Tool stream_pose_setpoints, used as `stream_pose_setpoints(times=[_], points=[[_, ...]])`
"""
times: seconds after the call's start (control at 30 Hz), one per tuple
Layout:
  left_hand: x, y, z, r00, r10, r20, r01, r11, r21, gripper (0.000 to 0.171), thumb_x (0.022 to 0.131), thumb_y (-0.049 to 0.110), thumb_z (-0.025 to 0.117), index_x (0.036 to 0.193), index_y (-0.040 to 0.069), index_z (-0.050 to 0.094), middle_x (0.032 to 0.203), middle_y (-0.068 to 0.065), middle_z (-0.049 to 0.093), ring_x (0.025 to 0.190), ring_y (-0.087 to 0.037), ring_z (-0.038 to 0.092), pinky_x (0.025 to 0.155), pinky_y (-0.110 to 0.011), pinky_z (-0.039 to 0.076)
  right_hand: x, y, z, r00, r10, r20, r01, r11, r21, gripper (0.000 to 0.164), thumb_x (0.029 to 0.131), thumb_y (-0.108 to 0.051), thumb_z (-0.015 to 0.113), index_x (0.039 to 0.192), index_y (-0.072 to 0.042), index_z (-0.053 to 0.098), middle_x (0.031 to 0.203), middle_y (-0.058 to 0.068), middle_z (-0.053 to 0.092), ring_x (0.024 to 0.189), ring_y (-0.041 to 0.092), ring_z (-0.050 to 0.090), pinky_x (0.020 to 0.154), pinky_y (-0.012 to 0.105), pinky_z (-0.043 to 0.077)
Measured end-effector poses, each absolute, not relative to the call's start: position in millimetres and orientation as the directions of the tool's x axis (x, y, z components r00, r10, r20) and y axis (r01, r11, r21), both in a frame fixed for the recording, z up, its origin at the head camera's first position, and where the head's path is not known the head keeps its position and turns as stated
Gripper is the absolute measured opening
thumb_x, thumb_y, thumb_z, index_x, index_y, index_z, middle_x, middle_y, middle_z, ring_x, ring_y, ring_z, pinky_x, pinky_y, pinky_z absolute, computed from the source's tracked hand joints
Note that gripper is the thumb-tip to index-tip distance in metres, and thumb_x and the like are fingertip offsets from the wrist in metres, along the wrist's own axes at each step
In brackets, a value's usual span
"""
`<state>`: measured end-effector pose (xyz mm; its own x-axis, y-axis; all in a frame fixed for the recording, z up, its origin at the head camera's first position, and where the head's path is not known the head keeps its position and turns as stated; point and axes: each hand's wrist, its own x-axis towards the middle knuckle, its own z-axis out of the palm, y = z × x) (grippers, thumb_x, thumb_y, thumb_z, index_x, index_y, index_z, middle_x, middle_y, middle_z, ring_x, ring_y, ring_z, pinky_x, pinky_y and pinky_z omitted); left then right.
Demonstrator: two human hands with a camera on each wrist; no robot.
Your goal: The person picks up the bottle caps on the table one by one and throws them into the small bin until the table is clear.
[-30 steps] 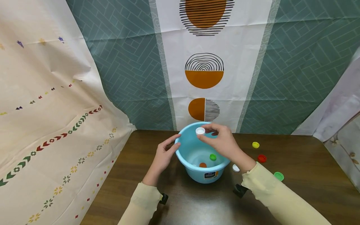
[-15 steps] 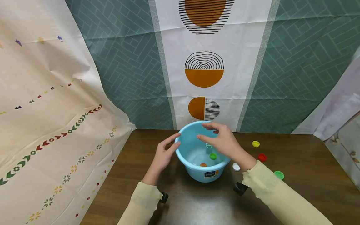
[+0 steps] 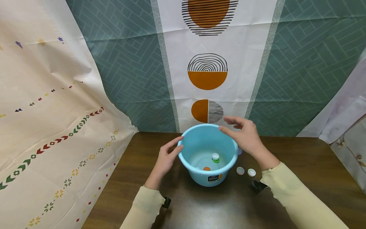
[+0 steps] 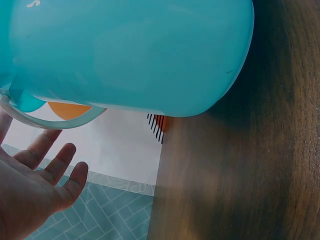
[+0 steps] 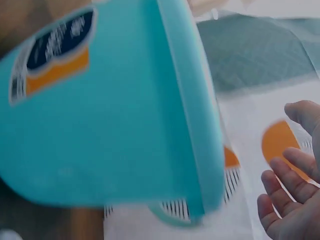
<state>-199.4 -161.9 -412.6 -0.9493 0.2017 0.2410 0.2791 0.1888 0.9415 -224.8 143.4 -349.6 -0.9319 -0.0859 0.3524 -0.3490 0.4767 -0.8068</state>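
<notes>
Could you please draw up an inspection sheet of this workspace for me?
Surface: dark wooden table.
Job's things: blue basin upright on the table, holding an orange cap and a white cap that overlaps a green cap in view; to its right, two white caps and a purplish cap partly hidden by the rim.
Clutter: nothing seen.
Grippers: left hand touches the basin's rim; right hand holds nothing, apart from the basin.
Cables: nothing seen.
Surroundings: teal-and-white hanging behind, cream patterned cloth at left.
</notes>
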Motion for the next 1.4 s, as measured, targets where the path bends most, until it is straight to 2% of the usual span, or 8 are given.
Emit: stream_pose_setpoints(times=[0.13,0.33,0.47,0.53,0.6,0.7,1.17,1.4], points=[[-199,-161,-412,-0.949,0.203,0.24,0.279,0.191,0.941,0.041,0.093,0.022,0.057,0.132,0.01,0.054,0.136,-0.005,0.053,0.117,-0.031,0.057,0.085,-0.031,0.053,-230,172,-350,-0.929,-0.004,0.37,-0.319,0.519,-0.793,0.053,0.08,-0.049,0.068,0.122,-0.018,0.061,0.12,0.004,0.063,0.111,0.019,0.056,0.096,0.044,0.043],[-199,-161,-410,-0.951,0.2,0.236,0.273,0.186,0.944,0.04,0.094,0.021,0.057,0.132,0.011,0.054,0.137,-0.006,0.053,0.115,-0.031,0.058,0.085,-0.031,0.053,-237,216,-361,-0.932,0.092,0.35,-0.23,0.597,-0.769,0.053,0.082,-0.053,0.063,0.124,-0.02,0.06,0.121,0.002,0.063,0.109,0.015,0.055,0.093,0.039,0.045],[-199,-162,-411,-0.956,0.189,0.226,0.26,0.185,0.948,0.04,0.093,0.023,0.058,0.131,0.012,0.055,0.136,-0.005,0.053,0.114,-0.029,0.059,0.084,-0.03,0.053,-240,239,-376,-0.944,0.118,0.309,-0.17,0.628,-0.759,0.056,0.082,-0.055,0.062,0.126,-0.02,0.058,0.123,0.004,0.062,0.111,0.018,0.054,0.088,0.022,0.044],[-199,-162,-411,-0.956,0.186,0.225,0.259,0.184,0.948,0.04,0.093,0.023,0.058,0.131,0.012,0.055,0.136,-0.005,0.054,0.114,-0.029,0.059,0.084,-0.03,0.053,-241,247,-383,-0.952,0.12,0.281,-0.143,0.639,-0.756,0.059,0.082,-0.056,0.061,0.127,-0.018,0.057,0.125,0.006,0.061,0.112,0.022,0.054,0.088,0.022,0.044],[-198,-162,-410,-0.956,0.186,0.226,0.26,0.182,0.948,0.04,0.093,0.022,0.058,0.131,0.011,0.055,0.136,-0.006,0.054,0.113,-0.029,0.059,0.084,-0.029,0.053,-242,254,-391,-0.961,0.118,0.252,-0.118,0.647,-0.753,0.062,0.083,-0.056,0.06,0.129,-0.016,0.055,0.127,0.008,0.059,0.113,0.025,0.053,0.087,0.026,0.045],[-197,-162,-409,-0.954,0.193,0.228,0.264,0.185,0.947,0.04,0.093,0.022,0.058,0.132,0.01,0.054,0.137,-0.007,0.053,0.114,-0.03,0.059,0.083,-0.028,0.053,-245,264,-404,-0.971,0.107,0.214,-0.092,0.661,-0.745,0.065,0.084,-0.057,0.058,0.131,-0.012,0.054,0.129,0.012,0.057,0.114,0.029,0.052,0.087,0.041,0.045],[-198,-162,-407,-0.951,0.211,0.225,0.263,0.175,0.949,0.041,0.094,0.022,0.057,0.132,0.009,0.053,0.138,-0.007,0.052,0.114,-0.036,0.058,0.084,-0.03,0.053,-262,298,-463,-0.998,0.039,0.053,-0.008,0.727,-0.686,0.078,0.084,-0.059,0.057,0.133,0.0,0.047,0.13,0.025,0.052,0.116,0.041,0.049,0.09,0.056,0.042],[-199,-161,-409,-0.951,0.211,0.227,0.266,0.179,0.947,0.041,0.094,0.022,0.057,0.133,0.01,0.053,0.138,-0.008,0.052,0.113,-0.037,0.058,0.084,-0.031,0.053,-269,308,-488,-1.0,-0.022,-0.004,-0.014,0.768,-0.64,0.081,0.08,-0.055,0.064,0.135,0.001,0.045,0.126,0.027,0.055,0.114,0.042,0.051,0.09,0.058,0.041]])
